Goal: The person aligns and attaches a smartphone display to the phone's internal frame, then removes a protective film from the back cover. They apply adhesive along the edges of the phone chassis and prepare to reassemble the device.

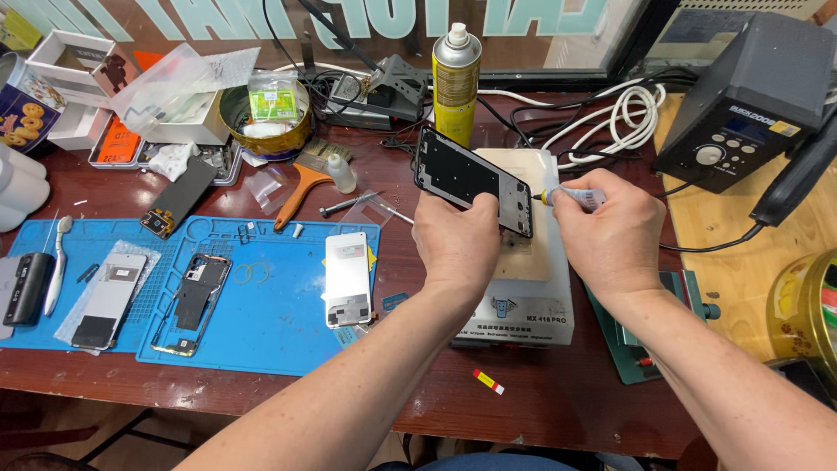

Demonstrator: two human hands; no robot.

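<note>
My left hand (456, 240) grips a black phone frame (466, 174) by its near edge and holds it tilted above a white heating-plate machine (523, 305). My right hand (610, 231) is closed on a small glue tube (580, 197) with a yellow nozzle. The nozzle's fine tip touches the frame's right edge. Most of the tube is hidden inside my fist.
A blue work mat (270, 323) at left carries an opened phone body (192, 301), a white phone back (347, 277) and a screen panel (109, 296). A spray can (456, 83) stands behind. A black soldering station (754, 96) sits at right, with white cables (623, 118) beside it.
</note>
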